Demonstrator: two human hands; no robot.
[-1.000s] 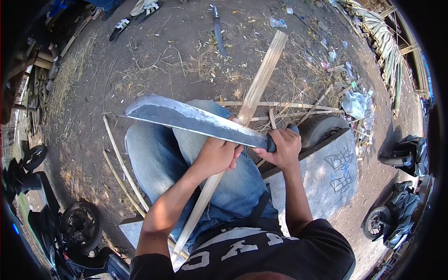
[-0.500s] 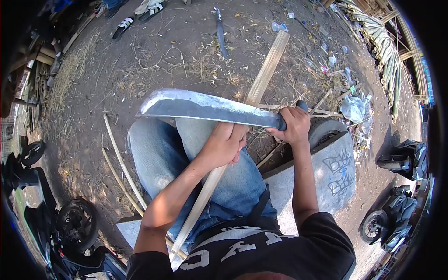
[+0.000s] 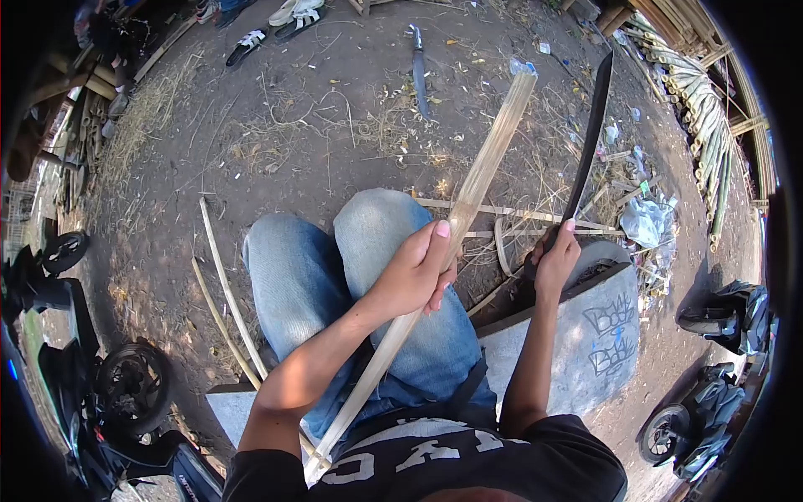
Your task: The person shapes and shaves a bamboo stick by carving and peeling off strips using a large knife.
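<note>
A long, flat bamboo strip (image 3: 493, 142) slants across my lap, from my shirt up to the right past my knees. My left hand (image 3: 418, 272) is wrapped round its middle, thumb lying along the upper face. Off to the right, my right hand (image 3: 554, 258) grips the dark handle of a machete (image 3: 592, 138). The blade points up and away, seen nearly edge-on, apart from the strip. Thinner strips (image 3: 222, 268) lie left of my legs, and others (image 3: 519, 213) lie on the ground beyond my right knee.
A knife (image 3: 420, 79) lies on the dirt ahead, with sandals (image 3: 293, 21) farther left. Beside my right arm is a grey slab (image 3: 569, 335) with graffiti. Plastic litter (image 3: 644, 222), bamboo poles (image 3: 703, 117) and motorcycles (image 3: 134, 389) surround the spot.
The machete has swung away from across the strip and now points up at the right. My right hand has moved right with it. My left hand still holds the strip.
</note>
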